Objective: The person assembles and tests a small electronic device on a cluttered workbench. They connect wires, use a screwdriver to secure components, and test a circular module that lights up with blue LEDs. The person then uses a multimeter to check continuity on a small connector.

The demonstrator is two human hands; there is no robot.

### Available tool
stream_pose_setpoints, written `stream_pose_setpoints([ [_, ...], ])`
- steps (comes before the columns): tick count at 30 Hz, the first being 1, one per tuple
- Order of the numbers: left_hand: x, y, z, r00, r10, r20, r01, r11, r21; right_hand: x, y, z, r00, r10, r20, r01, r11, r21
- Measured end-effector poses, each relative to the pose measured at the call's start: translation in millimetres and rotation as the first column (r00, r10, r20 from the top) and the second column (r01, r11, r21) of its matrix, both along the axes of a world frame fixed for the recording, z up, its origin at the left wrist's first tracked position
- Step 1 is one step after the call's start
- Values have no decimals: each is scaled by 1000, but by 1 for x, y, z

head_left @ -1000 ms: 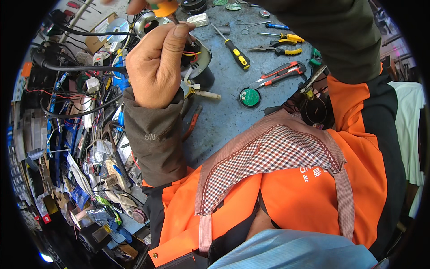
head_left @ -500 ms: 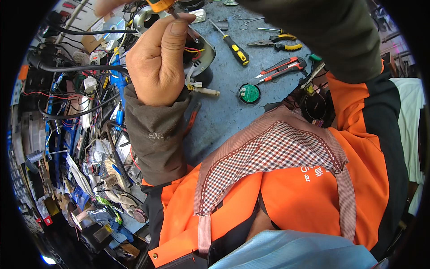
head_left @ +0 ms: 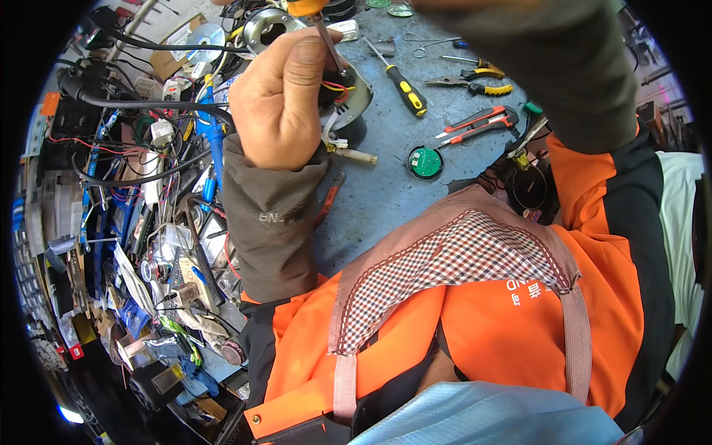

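Note:
My left hand is raised over the blue-grey bench, shut on a small grey round metal part with red and yellow wires. An orange-handled screwdriver comes down from the top edge. Its thin shaft runs past my thumb into the part. My right hand is almost wholly cut off by the top edge; only its grey sleeve shows, reaching in from the right above the screwdriver.
A green round circuit board, red-and-black cutters, a yellow-and-black screwdriver, yellow pliers and scissors lie on the bench. Black cables, wires and small parts crowd the left side. My orange jacket fills the lower frame.
The orange screwdriver has shifted a little to the right, and its shaft now shows beside my thumb at the wired part. My left hand has barely moved.

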State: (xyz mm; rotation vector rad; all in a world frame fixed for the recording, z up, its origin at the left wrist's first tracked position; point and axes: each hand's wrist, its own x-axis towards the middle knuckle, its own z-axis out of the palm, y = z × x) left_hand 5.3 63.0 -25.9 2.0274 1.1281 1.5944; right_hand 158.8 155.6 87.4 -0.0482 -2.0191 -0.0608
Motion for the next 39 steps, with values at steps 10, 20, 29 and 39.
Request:
stream_pose_setpoints([
  [10, 5, 1, -4, 996, 18, 91, -21, 999, 37, -37, -2, 15, 947, 255, 196, -106, 822, -560],
  [20, 4, -3, -2, 991, 123, 58, -122, 992, -16, -54, 7, -13, 918, 328, 221, -132, 780, -611],
  [29, 6, -6, 2, 990, 138, 26, -136, 988, -71, -45, 15, -15, 903, 366, 225, -155, 765, -625],
  [39, 3, -3, 1, 990, 138, 28, -137, 990, -46, -39, 9, -18, 898, 373, 234, -163, 775, -610],
])
